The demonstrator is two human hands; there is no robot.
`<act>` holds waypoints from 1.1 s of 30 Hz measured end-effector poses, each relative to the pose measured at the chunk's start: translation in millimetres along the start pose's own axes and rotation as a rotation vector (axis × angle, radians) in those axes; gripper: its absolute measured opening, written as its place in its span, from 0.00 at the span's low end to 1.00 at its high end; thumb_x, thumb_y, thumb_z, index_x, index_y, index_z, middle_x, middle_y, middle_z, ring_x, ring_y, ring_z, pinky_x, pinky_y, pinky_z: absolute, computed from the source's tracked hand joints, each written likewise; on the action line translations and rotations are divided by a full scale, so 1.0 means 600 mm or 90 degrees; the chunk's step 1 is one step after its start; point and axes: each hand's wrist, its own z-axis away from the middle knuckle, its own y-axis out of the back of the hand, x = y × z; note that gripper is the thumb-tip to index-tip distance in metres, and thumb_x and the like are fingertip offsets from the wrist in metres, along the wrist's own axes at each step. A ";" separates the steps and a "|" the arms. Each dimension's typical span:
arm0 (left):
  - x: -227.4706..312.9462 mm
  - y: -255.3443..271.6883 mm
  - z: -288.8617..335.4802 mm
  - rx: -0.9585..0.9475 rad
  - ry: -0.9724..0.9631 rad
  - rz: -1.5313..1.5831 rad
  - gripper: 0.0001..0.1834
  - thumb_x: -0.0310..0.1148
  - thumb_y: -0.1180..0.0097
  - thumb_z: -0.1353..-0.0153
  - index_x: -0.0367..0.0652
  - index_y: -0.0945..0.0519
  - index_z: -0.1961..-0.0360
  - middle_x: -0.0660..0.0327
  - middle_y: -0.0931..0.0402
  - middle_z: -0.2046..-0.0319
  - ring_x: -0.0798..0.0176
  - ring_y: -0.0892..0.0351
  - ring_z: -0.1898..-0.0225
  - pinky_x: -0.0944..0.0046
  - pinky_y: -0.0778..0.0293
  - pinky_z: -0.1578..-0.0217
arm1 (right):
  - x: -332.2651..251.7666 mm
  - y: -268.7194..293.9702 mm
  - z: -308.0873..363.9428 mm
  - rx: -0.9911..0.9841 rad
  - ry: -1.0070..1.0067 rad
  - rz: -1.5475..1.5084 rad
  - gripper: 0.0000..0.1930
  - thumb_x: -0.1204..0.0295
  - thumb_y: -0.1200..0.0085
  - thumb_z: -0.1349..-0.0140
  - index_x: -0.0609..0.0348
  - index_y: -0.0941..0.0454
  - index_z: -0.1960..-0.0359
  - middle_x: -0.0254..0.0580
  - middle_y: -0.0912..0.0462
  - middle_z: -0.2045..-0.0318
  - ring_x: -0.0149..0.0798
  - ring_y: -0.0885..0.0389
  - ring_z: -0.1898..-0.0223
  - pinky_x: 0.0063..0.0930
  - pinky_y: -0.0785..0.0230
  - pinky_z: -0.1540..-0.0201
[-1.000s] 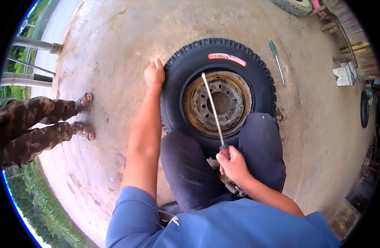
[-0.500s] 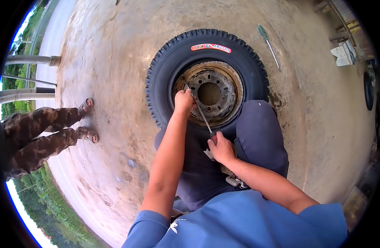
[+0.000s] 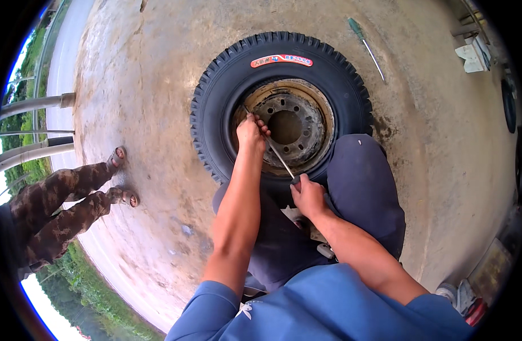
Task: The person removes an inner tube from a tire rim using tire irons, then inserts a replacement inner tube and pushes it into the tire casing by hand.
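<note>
A black tyre (image 3: pixel 213 102) with chunky tread lies flat in front of me, a rusty steel wheel rim (image 3: pixel 315 96) within it. My right hand (image 3: pixel 310 198) grips the dark handle of a long screwdriver (image 3: pixel 281 157) at the tyre's near side. Further up the metal shaft, my left hand (image 3: pixel 251 133) has its fingers closed around it, over the left part of the rim. The tip reaches just past that hand to where tyre and rim meet; its exact contact is hard to make out. My knees (image 3: pixel 363 170) press close to the tyre's near side.
A second screwdriver (image 3: pixel 365 48) with a green handle lies on the concrete floor (image 3: pixel 153 85) beyond the tyre to the right. At left stands a person in camouflage trousers (image 3: pixel 73 190) and sandals. A white box (image 3: pixel 474 55) and another tyre (image 3: pixel 507 105) are at far right.
My view has shifted slightly, so the tyre appears a little higher and further left. Some left fingers have loosened and spread a little; both hands stay on the screwdriver.
</note>
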 end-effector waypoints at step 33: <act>0.087 -0.068 0.018 -0.029 0.160 0.245 0.16 0.40 0.55 0.21 0.48 0.31 0.69 0.71 0.48 0.83 0.72 0.53 0.84 0.69 0.52 0.83 | -0.155 0.175 -0.093 -0.228 -0.215 -0.100 0.15 0.68 0.32 0.39 0.66 0.25 0.66 0.50 0.15 0.78 0.50 0.12 0.74 0.41 0.21 0.68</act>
